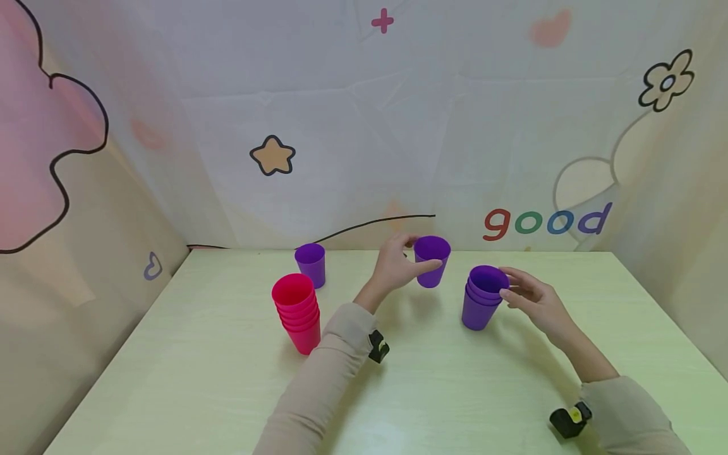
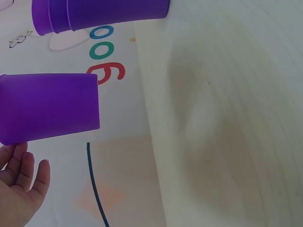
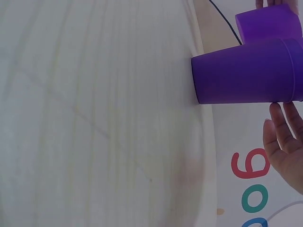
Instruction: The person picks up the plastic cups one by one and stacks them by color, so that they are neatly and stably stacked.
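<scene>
My left hand (image 1: pixel 398 262) grips a single purple cup (image 1: pixel 430 268) from its left side, thumb across the front and fingers behind. The cup is raised above the table, mouth up, with a shadow below it. To its right, my right hand (image 1: pixel 531 300) holds a short stack of nested purple cups (image 1: pixel 479 313) near the rim, thumb in front and fingers at the back. In the right wrist view the stack (image 3: pixel 241 75) overlaps the single cup (image 3: pixel 265 23), and fingertips meet its side near the rims. The left wrist view shows fingers at the single cup (image 2: pixel 52 109).
Another purple cup (image 1: pixel 311 268) stands at the back left of the table (image 1: pixel 432 392). In front of it rises a stack of nested red cups (image 1: pixel 301 322), right beside the left forearm. A printed cloth (image 1: pixel 341 126) hangs behind the table's far edge.
</scene>
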Demonstrator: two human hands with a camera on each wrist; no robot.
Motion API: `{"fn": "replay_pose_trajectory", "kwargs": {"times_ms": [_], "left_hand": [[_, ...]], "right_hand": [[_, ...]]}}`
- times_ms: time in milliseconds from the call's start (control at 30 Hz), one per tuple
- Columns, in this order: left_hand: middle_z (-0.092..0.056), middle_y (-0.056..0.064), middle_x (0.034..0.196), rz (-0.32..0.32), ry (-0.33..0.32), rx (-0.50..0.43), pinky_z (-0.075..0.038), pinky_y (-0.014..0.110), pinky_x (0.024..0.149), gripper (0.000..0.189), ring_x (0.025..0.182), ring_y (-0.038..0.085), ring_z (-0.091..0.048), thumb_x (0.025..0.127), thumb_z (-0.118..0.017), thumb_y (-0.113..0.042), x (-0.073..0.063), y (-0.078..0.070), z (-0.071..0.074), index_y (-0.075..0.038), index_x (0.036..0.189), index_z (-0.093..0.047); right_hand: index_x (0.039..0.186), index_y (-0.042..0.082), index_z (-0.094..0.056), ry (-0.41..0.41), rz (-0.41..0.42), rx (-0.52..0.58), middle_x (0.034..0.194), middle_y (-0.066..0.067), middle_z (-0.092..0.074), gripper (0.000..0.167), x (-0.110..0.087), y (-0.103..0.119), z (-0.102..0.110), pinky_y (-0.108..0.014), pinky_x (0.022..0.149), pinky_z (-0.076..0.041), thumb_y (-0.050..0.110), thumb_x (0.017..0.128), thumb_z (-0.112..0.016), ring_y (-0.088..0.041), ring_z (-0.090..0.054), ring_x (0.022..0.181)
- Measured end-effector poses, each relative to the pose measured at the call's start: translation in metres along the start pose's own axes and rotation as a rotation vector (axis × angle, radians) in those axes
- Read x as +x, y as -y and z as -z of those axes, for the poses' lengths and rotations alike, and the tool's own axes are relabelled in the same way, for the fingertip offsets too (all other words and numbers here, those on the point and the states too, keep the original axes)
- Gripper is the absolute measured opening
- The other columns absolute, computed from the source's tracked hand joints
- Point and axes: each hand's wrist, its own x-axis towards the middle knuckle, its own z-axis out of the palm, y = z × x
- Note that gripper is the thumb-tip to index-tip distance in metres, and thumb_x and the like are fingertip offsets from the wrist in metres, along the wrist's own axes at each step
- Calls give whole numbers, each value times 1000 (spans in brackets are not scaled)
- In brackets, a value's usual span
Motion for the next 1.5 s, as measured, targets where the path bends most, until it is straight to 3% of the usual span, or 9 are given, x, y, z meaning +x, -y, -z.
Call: {"fn": "replay_pose_trajectory", "kwargs": {"times_ms": [233, 533, 733, 967, 1167, 1500], "left_hand": [[-58, -1, 99, -43, 0, 5, -43, 23, 75, 53, 96, 15, -51, 69, -78, -34, 0, -11, 3, -8, 111, -60], [-58, -1, 100, -94, 13, 8, -42, 21, 74, 52, 96, 18, -50, 70, -78, -33, -2, -30, 9, -8, 112, -60], [-57, 0, 103, -144, 13, 27, -44, 24, 75, 53, 95, 13, -47, 71, -77, -32, -1, -42, 13, -8, 114, -59], [-56, 2, 103, -189, 12, 53, -46, 28, 76, 54, 96, 16, -47, 70, -77, -34, 0, -56, 17, -6, 113, -58], [-57, 2, 106, -231, 27, 75, -42, 19, 75, 54, 98, 15, -48, 71, -77, -35, 0, -67, 19, -7, 113, -58], [-57, 2, 105, -268, 35, 73, -41, 16, 74, 54, 96, 13, -47, 71, -77, -34, 1, -75, 19, -7, 113, -58]], "right_hand": [[134, -1, -37, -4, -5, -4, 106, 19, -53, 47, 0, 0, 0, -19, 73, -49, 19, 94, -51, 2, -56, 91], [134, -2, -37, -6, -13, 0, 107, 21, -53, 48, 0, 1, -2, -19, 73, -49, 19, 93, -52, 3, -56, 92], [134, -1, -37, -5, -19, 4, 106, 20, -53, 48, 0, 0, -1, -19, 73, -49, 20, 94, -51, 3, -56, 92], [134, -2, -37, -6, -17, 9, 107, 21, -53, 48, 0, 0, 0, -19, 73, -49, 19, 94, -51, 3, -56, 92], [134, -1, -37, -5, -10, 6, 106, 21, -53, 47, 0, 1, 0, -19, 73, -49, 19, 94, -51, 3, -56, 92], [134, -1, -37, -7, -16, 3, 106, 21, -53, 48, 0, 0, 0, -19, 73, -49, 20, 94, -51, 3, -56, 91]]}}
